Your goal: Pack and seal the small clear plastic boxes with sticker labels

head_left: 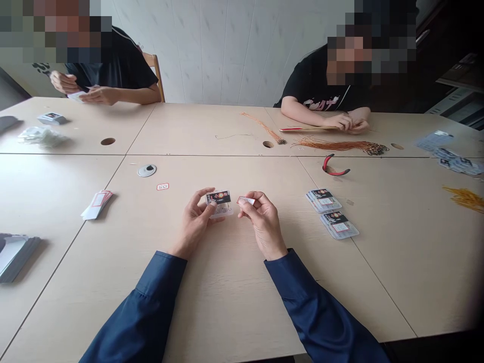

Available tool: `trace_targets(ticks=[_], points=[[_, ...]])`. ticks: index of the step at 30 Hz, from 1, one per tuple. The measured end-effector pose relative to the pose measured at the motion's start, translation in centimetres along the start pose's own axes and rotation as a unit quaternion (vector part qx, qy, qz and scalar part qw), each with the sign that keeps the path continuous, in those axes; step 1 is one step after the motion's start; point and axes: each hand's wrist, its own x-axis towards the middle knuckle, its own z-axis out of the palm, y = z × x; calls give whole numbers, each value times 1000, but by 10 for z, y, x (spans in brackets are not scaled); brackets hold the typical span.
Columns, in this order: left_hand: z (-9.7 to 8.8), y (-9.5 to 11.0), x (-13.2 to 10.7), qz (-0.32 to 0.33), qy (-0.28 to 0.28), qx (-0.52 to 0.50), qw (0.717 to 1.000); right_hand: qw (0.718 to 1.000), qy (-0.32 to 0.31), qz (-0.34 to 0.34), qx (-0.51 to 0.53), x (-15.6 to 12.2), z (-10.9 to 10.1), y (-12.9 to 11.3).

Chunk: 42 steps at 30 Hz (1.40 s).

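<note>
Far left edge: a stack of dark grey sheets (15,254) lies flat on the pale wood-grain table (227,302). Further back is a crumpled heap of clear plastic bags (42,136). A co-worker in a black shirt sits at the far left corner. That co-worker's hands (85,93) are closed on something small and white; cannot tell what.

Moving right: a fanned stack of white cards with red borders (97,204). Beyond it are a round grey disc (146,170) and a small red-and-white sticker (162,186), both flat on the table and apart from each other.

Centre front: the left hand (194,222), in a blue sleeve, grips a clear plastic packet (219,202) with a black-and-red header, thumb on the front and fingers behind. The right hand (264,222) pinches a small red-and-white label (246,200) between thumb and forefinger, with the other fingers curled. The label sits just beside the packet's right edge; whether they touch, cannot tell.

Right of centre: a rear stack of like packets (323,199) and a front stack of like packets (339,225), near each other. Red-handled pliers (335,169) lie behind them. Bundles of orange wire (340,145) lie at the far side, before a second co-worker whose hands (350,122) rest together on the table.

Far right: pale blue packets (454,159) and a bundle of yellow strands (466,197).
</note>
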Motion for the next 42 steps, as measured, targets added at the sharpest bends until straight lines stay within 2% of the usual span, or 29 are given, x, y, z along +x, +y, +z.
trace_targets(ticks=[6, 8, 11, 15, 21, 28, 42], points=[[3, 1, -2, -7, -51, 29, 998, 996, -55, -37, 57, -3, -2, 2], [3, 2, -3, -11, -63, 34, 997, 996, -49, -42, 58, -3, -3, 2], [3, 3, -3, -14, -59, 29, 998, 997, 0, -65, 44, -1, -3, 2], [2, 5, -4, -18, -57, 9, 998, 996, 34, -87, -3, -1, -2, 1], [4, 0, -5, -44, -95, -78, 991, 993, -28, -56, -100, -9, 8, 8], [5, -1, -1, -53, -89, -143, 984, 978, -33, -72, -196, -12, 11, 12], [7, 4, -4, -69, -75, -118, 988, 946, -23, -123, -299, -16, 16, 16]])
